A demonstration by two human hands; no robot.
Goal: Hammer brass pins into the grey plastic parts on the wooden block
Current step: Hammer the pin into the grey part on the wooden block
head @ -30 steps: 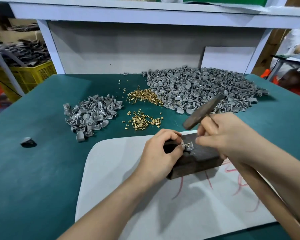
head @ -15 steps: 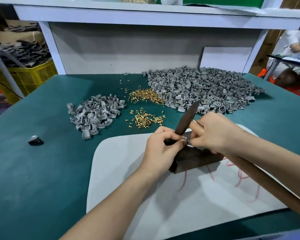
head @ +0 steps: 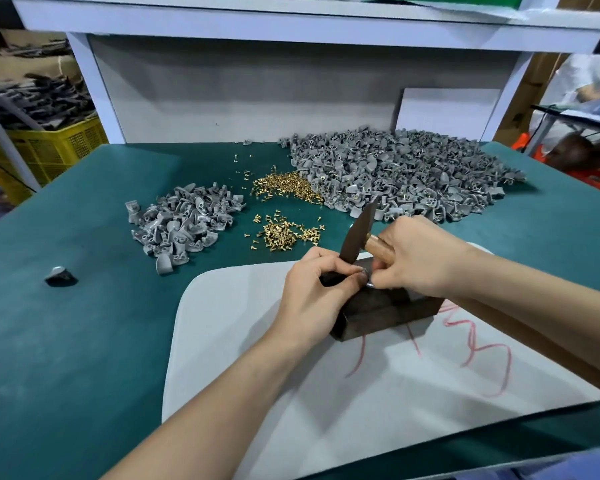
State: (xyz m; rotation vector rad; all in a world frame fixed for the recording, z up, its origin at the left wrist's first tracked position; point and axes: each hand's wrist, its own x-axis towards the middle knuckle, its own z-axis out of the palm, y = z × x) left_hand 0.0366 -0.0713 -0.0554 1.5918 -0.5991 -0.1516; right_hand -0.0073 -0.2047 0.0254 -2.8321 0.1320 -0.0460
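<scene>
Left hand [head: 312,292]: your fingers are curled, thumb and forefinger pinching the grey part [head: 370,284] on top of the block [head: 388,313].
Right hand [head: 420,258]: wrapped round the hammer [head: 359,233] handle, right up by the head, with your fingertips meeting your left ones over the part.
Hammer: its dark head is tilted up and away, just beyond your left fingertips. I cannot tell whether it touches them.
Grey part: only a sliver shows between your fingertips; the rest is hidden.
Block: dark wood, under both sets of fingertips, resting on the white mat [head: 361,393].
Pins [head: 284,233]: two loose brass heaps beyond your fingers, the nearer just past the hammer head.
Spare parts: big grey heap [head: 395,171] beyond your right hand, small heap [head: 184,226] well off to the left of your left hand.
</scene>
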